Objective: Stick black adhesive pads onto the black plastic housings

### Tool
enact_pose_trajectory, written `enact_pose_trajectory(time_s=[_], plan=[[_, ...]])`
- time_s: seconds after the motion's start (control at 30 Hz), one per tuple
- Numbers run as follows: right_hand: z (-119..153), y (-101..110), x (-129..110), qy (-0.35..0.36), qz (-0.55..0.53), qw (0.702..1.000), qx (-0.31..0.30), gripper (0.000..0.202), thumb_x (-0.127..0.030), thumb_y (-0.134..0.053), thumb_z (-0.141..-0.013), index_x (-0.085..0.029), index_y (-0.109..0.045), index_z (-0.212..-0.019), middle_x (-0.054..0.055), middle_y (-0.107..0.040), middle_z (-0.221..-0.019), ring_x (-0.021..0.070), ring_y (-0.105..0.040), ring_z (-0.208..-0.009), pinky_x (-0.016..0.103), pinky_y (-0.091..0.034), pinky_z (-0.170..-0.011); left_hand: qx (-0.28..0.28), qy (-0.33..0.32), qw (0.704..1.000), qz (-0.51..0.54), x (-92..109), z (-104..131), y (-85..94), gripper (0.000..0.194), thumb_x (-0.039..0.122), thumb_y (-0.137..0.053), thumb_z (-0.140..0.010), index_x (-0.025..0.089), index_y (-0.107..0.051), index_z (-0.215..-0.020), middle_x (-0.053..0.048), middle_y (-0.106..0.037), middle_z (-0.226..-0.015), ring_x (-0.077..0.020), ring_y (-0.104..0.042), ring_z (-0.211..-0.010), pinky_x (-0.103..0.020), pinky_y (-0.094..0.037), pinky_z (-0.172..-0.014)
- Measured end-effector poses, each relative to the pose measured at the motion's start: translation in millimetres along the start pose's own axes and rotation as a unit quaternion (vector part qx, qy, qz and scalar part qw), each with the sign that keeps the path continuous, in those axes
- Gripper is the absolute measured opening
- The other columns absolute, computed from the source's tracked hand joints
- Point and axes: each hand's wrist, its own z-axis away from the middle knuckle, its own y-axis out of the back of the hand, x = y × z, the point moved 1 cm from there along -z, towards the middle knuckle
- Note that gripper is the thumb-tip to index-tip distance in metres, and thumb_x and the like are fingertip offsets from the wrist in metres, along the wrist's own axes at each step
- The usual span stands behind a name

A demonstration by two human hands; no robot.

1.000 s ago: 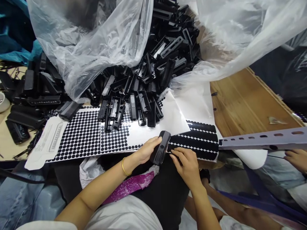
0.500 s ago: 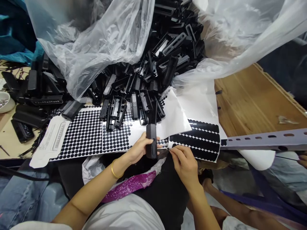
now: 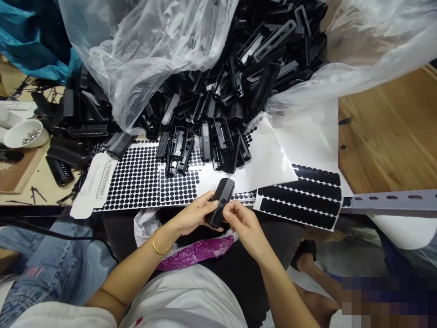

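Note:
My left hand (image 3: 196, 214) is wrapped round a black plastic casing (image 3: 221, 200), long and narrow with a textured face and a small round recess near its middle. It is tilted above the front edge of the table. My right hand (image 3: 244, 223) is closed in a pinch at the casing's right side, by the recess; whatever lies between the fingertips is too small to make out. Just beyond both hands lie a white sheet of round black stickers (image 3: 133, 175) and a smaller sheet with rows of black stickers (image 3: 300, 196).
Black plastic parts (image 3: 218, 132) are heaped at the back under clear plastic bags (image 3: 153, 50). More black casings (image 3: 73, 152) and a white bowl (image 3: 26, 133) of small metal pieces stand at left. A perforated metal rail (image 3: 392, 200) runs at right. Purple plastic (image 3: 198, 253) lies across my lap.
My right hand has left the front edge of the sticker sheets and come up to the casing. My left hand has tilted the casing and drawn it nearer. The camera view has shifted.

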Motion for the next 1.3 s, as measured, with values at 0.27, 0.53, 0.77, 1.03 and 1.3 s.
enact_pose_trajectory(time_s=[0.27, 0.53, 0.77, 1.03, 1.3], plan=[[0, -6, -3, -0.009, 0.023, 1.000, 0.000, 0.019, -0.033, -0.050, -0.081, -0.020, -0.046, -0.067, -0.005, -0.039, -0.057, 0.0092, -0.034, -0.050, 0.022, -0.029, -0.046, 0.007, -0.008, 1.000, -0.005, 1, 7, 1.5, 0.037, 0.036, -0.060, -0.080, 0.021, -0.055, -0.114, -0.006, -0.061, -0.098, -0.0154, -0.062, -0.077, -0.034, -0.056, -0.065], [-2, -6, -2, -0.010, 0.022, 1.000, -0.006, 0.020, -0.033, -0.050, -0.081, -0.020, -0.047, -0.067, -0.005, -0.041, -0.058, 0.0089, -0.036, -0.049, 0.021, -0.031, -0.046, 0.007, -0.016, 0.999, -0.029, 3, 9, 1.5, 0.041, 0.039, -0.059, -0.081, 0.021, -0.052, -0.117, -0.008, -0.062, -0.104, -0.0136, -0.061, -0.074, -0.032, -0.056, -0.064], [-2, -10, -3, 0.014, 0.070, 0.997, 0.021, 0.018, -0.031, -0.049, -0.082, -0.020, -0.049, -0.067, -0.002, -0.048, -0.061, 0.0106, -0.045, -0.055, 0.023, -0.039, -0.053, 0.023, -0.018, 0.999, -0.038, 5, 9, -0.2, 0.044, 0.039, -0.059, -0.080, 0.021, -0.052, -0.120, -0.006, -0.063, -0.094, -0.0181, -0.062, -0.080, -0.034, -0.055, -0.066], [-3, -13, -1, 0.038, 0.092, 0.993, 0.058, 0.017, -0.029, -0.050, -0.081, -0.020, -0.049, -0.066, -0.001, -0.052, -0.062, 0.0120, -0.049, -0.054, 0.024, -0.042, -0.053, -0.021, -0.034, 0.997, -0.071, 10, 11, -1.1, 0.060, 0.016, -0.064, -0.074, 0.027, -0.046, -0.130, -0.006, -0.061, -0.107, -0.0160, -0.059, -0.087, -0.030, -0.053, -0.075], [-3, -20, 3, 0.056, 0.115, 0.987, 0.093, 0.015, -0.027, -0.049, -0.082, -0.021, -0.049, -0.069, -0.001, -0.053, -0.065, 0.0118, -0.050, -0.052, 0.024, -0.042, -0.048, -0.036, -0.080, 0.987, -0.131, 10, 9, 1.4, 0.075, 0.012, -0.058, -0.077, 0.029, -0.026, -0.143, -0.006, -0.053, -0.129, -0.0217, -0.049, -0.117, -0.036, -0.039, -0.100]])
